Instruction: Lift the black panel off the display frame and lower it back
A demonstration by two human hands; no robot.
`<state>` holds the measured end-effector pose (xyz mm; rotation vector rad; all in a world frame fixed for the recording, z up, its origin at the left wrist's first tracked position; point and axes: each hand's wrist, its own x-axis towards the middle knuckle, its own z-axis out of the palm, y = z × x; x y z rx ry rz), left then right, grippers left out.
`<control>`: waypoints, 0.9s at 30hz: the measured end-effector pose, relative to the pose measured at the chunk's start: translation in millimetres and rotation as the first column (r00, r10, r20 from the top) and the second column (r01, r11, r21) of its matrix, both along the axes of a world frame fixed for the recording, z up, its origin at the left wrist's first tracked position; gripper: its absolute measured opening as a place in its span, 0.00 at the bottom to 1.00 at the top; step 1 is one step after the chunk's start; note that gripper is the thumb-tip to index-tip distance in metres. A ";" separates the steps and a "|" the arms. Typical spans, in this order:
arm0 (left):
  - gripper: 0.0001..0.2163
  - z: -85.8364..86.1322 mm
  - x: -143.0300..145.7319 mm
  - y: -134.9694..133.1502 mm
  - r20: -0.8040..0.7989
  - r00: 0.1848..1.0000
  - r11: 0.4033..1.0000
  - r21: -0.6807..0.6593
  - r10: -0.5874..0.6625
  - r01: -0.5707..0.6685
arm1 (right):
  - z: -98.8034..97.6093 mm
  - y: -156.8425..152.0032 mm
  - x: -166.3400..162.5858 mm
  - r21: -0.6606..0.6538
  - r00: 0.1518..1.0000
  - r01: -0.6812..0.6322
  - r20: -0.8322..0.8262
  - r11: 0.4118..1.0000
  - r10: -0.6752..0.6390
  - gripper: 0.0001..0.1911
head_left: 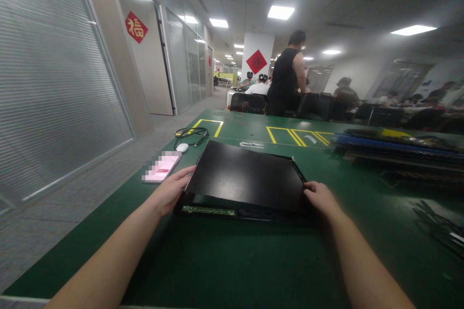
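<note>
A flat black panel (pixel 246 174) with a dull sheen lies tilted between my hands. My left hand (pixel 173 192) grips its left edge, the thumb on top and the other fingers partly hidden below. At the right edge, my right hand (pixel 321 197) pinches the panel's corner between thumb and fingers. Under the panel's near edge shows a dark frame or tray holding a green circuit board strip (pixel 208 210). A gap is visible between the panel and that strip. Whether the two parts are joined at the back I cannot tell.
The green table (pixel 232 260) bears yellow tape outlines. A phone (pixel 162 166), a white mouse (pixel 182 147) and a coiled black cable (pixel 194 133) lie at left. Blurred stacked flat parts (pixel 391 142) and dark cables (pixel 440 227) are at right. A standing person (pixel 288 77) is beyond the table.
</note>
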<state>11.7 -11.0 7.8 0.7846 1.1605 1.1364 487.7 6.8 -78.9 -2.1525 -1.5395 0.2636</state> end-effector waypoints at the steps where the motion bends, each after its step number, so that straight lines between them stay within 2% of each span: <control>1: 0.27 0.1 -1.0 0.3 0.001 1.000 1.000 -0.006 -0.003 0.003 | 0.4 -0.2 -0.8 -0.008 1.000 -0.007 0.007 1.000 0.007 0.22; 7: 0.23 -2.7 -4.6 4.8 -0.011 0.999 0.999 -0.010 0.034 -0.035 | 0.9 -0.3 -2.6 -0.035 1.000 -0.024 0.017 0.999 0.024 0.23; 15: 0.10 -2.6 0.0 6.7 0.027 0.996 0.996 0.004 0.086 -0.086 | -4.5 1.8 0.3 0.039 1.000 -0.007 -0.009 0.999 0.007 0.19; 22: 0.14 0.9 2.4 1.9 -0.004 0.996 0.996 -0.018 0.092 -0.092 | -1.9 1.5 -2.6 -0.003 0.999 0.000 0.036 1.000 0.000 0.21; 27: 0.17 0.7 2.5 0.1 0.041 0.998 0.997 0.060 0.052 -0.054 | 0.4 0.7 -2.5 -0.022 0.998 -0.004 0.057 1.000 0.005 0.22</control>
